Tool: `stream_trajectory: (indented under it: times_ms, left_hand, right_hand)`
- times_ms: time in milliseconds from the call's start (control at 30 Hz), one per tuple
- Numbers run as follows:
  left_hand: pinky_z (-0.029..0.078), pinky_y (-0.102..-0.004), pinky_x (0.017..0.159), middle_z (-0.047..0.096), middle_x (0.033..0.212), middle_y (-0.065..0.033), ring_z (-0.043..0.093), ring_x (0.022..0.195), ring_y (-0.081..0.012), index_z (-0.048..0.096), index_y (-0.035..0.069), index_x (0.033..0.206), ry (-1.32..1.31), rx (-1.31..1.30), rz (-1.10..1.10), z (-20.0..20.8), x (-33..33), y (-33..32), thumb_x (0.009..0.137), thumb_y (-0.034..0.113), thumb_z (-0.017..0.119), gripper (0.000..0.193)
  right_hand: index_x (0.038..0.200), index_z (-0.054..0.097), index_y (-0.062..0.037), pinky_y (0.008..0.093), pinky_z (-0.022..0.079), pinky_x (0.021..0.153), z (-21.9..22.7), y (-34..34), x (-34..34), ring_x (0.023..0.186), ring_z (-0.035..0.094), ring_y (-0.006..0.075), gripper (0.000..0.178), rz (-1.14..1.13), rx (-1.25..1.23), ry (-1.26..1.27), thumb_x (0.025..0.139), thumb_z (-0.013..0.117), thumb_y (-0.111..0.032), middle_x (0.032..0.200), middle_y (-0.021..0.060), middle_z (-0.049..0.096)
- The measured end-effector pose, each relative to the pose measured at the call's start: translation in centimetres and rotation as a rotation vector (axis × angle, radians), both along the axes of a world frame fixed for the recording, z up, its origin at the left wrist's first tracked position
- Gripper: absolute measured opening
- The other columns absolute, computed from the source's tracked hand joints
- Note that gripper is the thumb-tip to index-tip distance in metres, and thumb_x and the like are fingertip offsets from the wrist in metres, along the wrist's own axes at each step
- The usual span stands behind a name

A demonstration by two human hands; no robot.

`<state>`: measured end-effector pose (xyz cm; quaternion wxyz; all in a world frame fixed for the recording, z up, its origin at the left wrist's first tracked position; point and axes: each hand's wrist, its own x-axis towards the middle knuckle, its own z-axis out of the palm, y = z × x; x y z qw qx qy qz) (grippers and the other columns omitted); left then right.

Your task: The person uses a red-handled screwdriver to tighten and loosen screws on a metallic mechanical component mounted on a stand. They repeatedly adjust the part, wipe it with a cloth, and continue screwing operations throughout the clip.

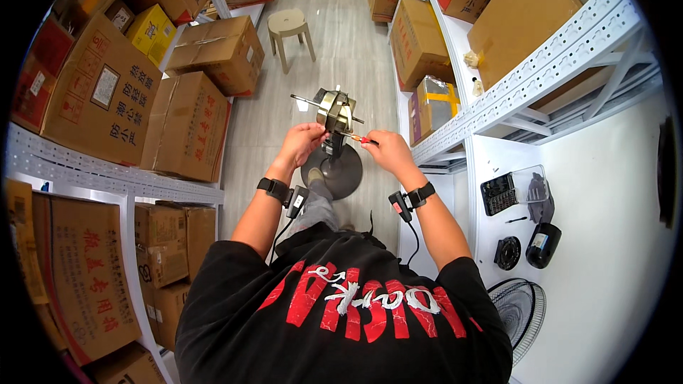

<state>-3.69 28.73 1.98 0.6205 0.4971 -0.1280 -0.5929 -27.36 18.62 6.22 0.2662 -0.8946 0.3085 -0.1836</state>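
Note:
A bare metal fan motor [333, 109] with a shaft sticking out to its left tops a dark stand on a round black base [346, 174]. My right hand [388, 151] grips a screwdriver [368, 141] with a red and black handle. Its thin metal end reaches the lower right side of the motor. At the motor's lower left is my left hand [304, 144], with thumb and fingers drawn together against its edge. What these fingers pinch is too small to make out. Both wrists carry black straps with small devices.
Cardboard boxes [186, 128] fill white shelving on the left; more boxes [421, 44] line the right shelf. A beige stool [287, 25] stands ahead. On the right white surface are a toolkit case [498, 193], a black cylindrical cover [543, 244], a black round part [507, 252] and a wire fan guard [523, 309].

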Motion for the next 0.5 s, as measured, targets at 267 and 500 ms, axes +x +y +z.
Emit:
stream_trajectory:
  times_ms: [267,500]
  left_hand:
    - [0.056,-0.0250,0.084,0.066,0.095,-0.0061,0.066,0.088,-0.0153,0.062,0.000,0.099,-0.010,-0.024,-0.021,-0.2,0.1,0.2,0.095,0.007,0.061,0.008]
    - [0.055,-0.0249,0.083,0.067,0.093,-0.0056,0.066,0.087,-0.0148,0.064,0.000,0.095,-0.059,-0.034,-0.063,0.3,0.1,-0.1,0.094,0.008,0.063,0.008]
  right_hand:
    - [0.090,0.067,-0.0034,0.0348,0.049,0.064,-2.2,-1.0,0.1,0.069,0.064,0.0237,0.016,0.013,0.597,-0.072,0.085,0.070,-0.018,0.076,0.0117,0.067]
    - [0.084,0.062,-0.0067,0.0433,0.050,0.068,-0.7,1.0,0.5,0.080,0.063,0.0321,0.023,-0.102,-0.241,0.043,0.086,0.069,-0.029,0.080,0.0102,0.064]
